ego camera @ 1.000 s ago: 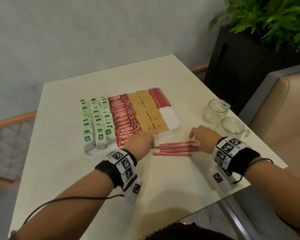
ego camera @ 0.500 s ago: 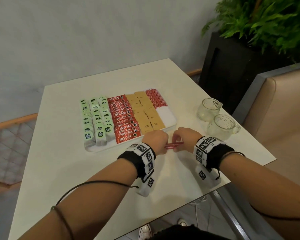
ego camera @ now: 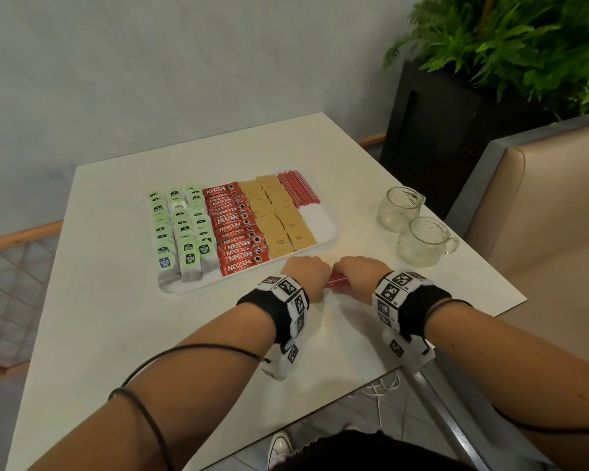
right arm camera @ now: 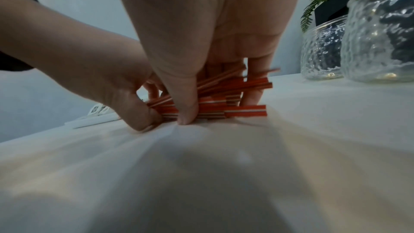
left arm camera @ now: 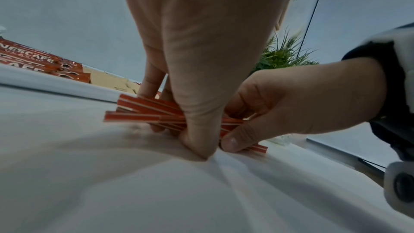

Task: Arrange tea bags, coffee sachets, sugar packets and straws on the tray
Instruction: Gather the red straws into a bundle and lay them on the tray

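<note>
A white tray (ego camera: 320, 219) holds rows of green tea bags (ego camera: 181, 229), red coffee sachets (ego camera: 235, 229), brown sugar packets (ego camera: 279, 215) and a batch of red straws (ego camera: 298, 188) at its back right. Just in front of the tray, a loose bundle of red straws (ego camera: 335, 278) lies on the table between my two hands. My left hand (ego camera: 306, 271) grips one end of the bundle (left arm camera: 139, 112) with thumb and curled fingers. My right hand (ego camera: 357, 273) grips the other end (right arm camera: 246, 111). The thumbs nearly touch, and the straw ends fan out unevenly.
Two textured glass cups (ego camera: 400, 207) (ego camera: 424, 241) stand right of the tray, close to my right hand. A black planter (ego camera: 439, 130) with a fern and a beige sofa (ego camera: 541, 205) lie beyond the table's right edge. The tray's front right corner is bare.
My hands have come together from the two ends of the spread straws and gathered them into one bundle. The tray's contents have not moved.
</note>
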Available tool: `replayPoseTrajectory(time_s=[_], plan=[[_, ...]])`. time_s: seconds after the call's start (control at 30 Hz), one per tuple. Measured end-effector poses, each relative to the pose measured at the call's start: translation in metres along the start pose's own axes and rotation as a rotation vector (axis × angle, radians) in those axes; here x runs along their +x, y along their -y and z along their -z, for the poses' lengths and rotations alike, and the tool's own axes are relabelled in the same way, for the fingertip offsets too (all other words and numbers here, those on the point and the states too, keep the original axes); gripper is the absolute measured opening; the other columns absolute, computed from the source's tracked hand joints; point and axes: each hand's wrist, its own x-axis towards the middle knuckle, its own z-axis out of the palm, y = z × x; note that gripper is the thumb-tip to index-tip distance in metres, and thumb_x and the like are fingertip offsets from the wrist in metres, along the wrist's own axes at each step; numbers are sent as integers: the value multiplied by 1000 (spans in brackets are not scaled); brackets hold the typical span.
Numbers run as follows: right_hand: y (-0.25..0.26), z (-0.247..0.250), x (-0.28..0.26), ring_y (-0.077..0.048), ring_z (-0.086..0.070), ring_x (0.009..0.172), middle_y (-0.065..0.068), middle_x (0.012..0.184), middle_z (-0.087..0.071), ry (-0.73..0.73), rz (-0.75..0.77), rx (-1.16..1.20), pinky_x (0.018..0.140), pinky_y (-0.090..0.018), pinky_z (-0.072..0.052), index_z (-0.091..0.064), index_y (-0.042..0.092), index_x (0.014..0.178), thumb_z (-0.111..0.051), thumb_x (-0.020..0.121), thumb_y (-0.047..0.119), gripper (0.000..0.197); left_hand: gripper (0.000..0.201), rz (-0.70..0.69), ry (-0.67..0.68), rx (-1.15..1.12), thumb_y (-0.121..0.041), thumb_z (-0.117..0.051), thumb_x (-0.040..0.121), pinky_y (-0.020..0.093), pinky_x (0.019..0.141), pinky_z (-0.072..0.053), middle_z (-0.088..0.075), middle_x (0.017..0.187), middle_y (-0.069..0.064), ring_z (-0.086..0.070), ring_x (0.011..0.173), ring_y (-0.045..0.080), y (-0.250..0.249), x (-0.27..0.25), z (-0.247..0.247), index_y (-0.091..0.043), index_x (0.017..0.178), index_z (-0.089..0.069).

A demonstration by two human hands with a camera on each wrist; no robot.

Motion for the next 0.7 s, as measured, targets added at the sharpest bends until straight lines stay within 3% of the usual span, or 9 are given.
replayPoseTrajectory(time_s=[0.1, 0.2, 0.3, 0.4, 0.5, 0.6, 0.67, 0.7], plan=[[-1, -6, 5, -28, -54, 109, -11, 116, -56, 31, 26, -33, 91, -37, -44, -56, 9, 118, -53, 97, 34, 32, 26, 38, -25, -77, -14, -47, 98, 33, 74, -38, -60, 120, 12, -61, 108, 30, -4, 1, -8, -5, 123, -50], [0, 5, 12, -29, -55, 108, -13, 118, -58, 53, 41, -34, 92, -37, -44, -53, 8, 118, -50, 99, 30, 30, 26, 60, -38, -167, -15, -36, 103, 36, 70, -38, -62, 116, 15, -63, 101, 34, -1, 0, -11, -2, 124, -43], [0, 41, 17, -24, -61, 100, -5, 109, -66, 33, 75, -1, 89, -37, -49, -57, 17, 111, -63, 89, 39, 32, 26, 58, -69, -288, -20, -33, 106, 37, 69, -41, -62, 112, 15, -63, 95, 33, 16, 2, 2, -1, 122, -44], [-4, 94, 18, -11, -61, 92, 8, 100, -65, -123, 139, 178, 84, -28, -50, -61, 26, 104, -78, 71, 52, 45, 29, 97, -146, -483, -28, -35, 106, 37, 69, -44, -62, 105, 14, -59, 85, 27, 40, 6, 28, -3, 117, -47], [-1, 143, 20, -7, -57, 105, 9, 116, -61, -374, 170, 390, 86, -18, -40, -62, 23, 122, -61, 87, 52, 46, 33, 108, -267, -579, -33, -34, 106, 37, 71, -47, -63, 99, 9, -59, 82, 24, 57, 9, 54, -6, 118, -48], [8, 165, 33, -13, -59, 114, 3, 120, -67, -312, 192, 579, 105, -27, -35, -64, 17, 125, -42, 100, 42, 42, 34, 84, -320, -643, -35, -33, 106, 34, 67, -44, -58, 86, 1, -55, 73, 19, 65, 9, 77, -11, 127, -45], [15, 171, 41, -13, -64, 106, 2, 110, -72, -265, 224, 678, 108, -39, -40, -66, 17, 122, -41, 101, 38, 38, 34, 60, -369, -672, -33, -33, 106, 32, 66, -41, -58, 89, 1, -54, 73, 18, 69, 7, 90, -13, 133, -40], [18, 175, 43, -11, -64, 107, 3, 112, -71, -286, 243, 728, 108, -41, -40, -64, 20, 125, -42, 101, 38, 37, 33, 66, -386, -701, -33, -33, 106, 31, 68, -40, -58, 91, 1, -54, 75, 18, 70, 4, 97, -10, 128, -43]])
